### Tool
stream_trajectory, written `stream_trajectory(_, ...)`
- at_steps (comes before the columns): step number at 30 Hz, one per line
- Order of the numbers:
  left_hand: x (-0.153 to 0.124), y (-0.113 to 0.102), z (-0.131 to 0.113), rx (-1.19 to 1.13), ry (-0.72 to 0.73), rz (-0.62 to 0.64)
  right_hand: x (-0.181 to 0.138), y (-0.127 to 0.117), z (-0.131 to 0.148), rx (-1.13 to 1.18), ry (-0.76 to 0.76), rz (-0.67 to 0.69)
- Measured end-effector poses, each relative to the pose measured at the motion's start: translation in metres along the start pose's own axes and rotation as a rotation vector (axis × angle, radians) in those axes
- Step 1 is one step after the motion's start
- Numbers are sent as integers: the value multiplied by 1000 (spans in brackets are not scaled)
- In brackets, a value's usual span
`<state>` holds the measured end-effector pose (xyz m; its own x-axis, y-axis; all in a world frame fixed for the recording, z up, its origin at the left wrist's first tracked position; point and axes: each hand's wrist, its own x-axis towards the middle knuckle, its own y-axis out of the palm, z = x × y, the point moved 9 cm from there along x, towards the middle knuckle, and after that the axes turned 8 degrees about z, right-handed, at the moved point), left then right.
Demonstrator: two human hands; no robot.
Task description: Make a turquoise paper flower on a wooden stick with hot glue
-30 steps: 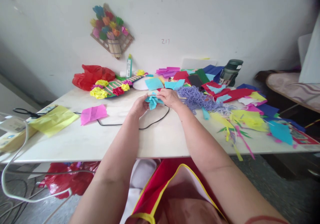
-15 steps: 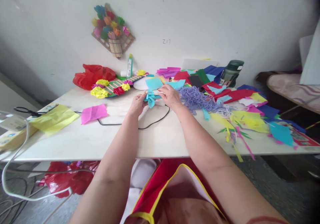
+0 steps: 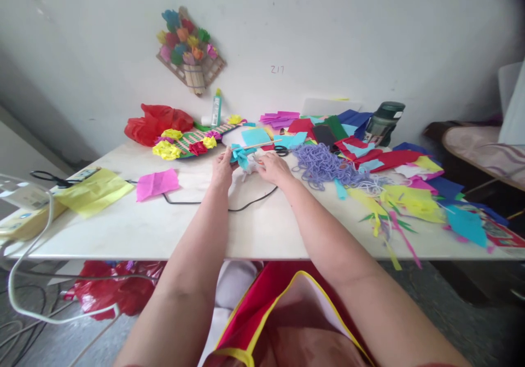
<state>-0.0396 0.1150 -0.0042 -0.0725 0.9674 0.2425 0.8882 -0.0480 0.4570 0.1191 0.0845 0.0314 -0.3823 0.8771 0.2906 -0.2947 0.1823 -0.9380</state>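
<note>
My left hand (image 3: pixel 222 165) pinches a gathered blue crepe paper flower (image 3: pixel 241 156) above the white table. From the flower a thin wooden stick (image 3: pixel 268 144) points right. Close by, my right hand (image 3: pixel 274 167) has its fingers drawn together at a white, crumpled-looking bit (image 3: pixel 253 160); what exactly they grip is hard to make out. Behind that hand lie scissors with black handles (image 3: pixel 281 150). Flat blue paper sheets (image 3: pixel 255 136) rest just beyond the hands.
Tangled purple yarn (image 3: pixel 322 162) and many coloured paper pieces (image 3: pixel 414 200) cover the right side. A dark bottle (image 3: pixel 384 123) stands behind them. To the left are a decorated flower panel (image 3: pixel 188 143), pink paper (image 3: pixel 157 184), yellow paper (image 3: pixel 95 192) and a power strip (image 3: pixel 24 222). A black cord (image 3: pixel 256 200) crosses in front.
The wooden stick now shows, pointing right from the blue flower. My right hand has moved slightly down, off the flower's upper edge. The scissors handles have come into sight.
</note>
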Motion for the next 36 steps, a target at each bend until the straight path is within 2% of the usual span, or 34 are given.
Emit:
stream_trajectory(8,2,-2,6,58,-5,-16,-1,21,3,-43,78,164)
stream_trajectory(16,1,0,2,161,39,12,0,23,3,-110,251,135)
stream_trajectory(25,3,-3,4,218,35,10,-12,6,-28,-125,389,185)
stream_trajectory(29,1,-2,3,223,30,14,-16,-9,-41,-82,400,144)
stream_trajectory(33,-1,-2,3,231,15,8,-14,-9,-52,2,383,218)
stream_trajectory(36,-1,-4,4,246,-10,-11,-13,-13,-63,75,380,195)
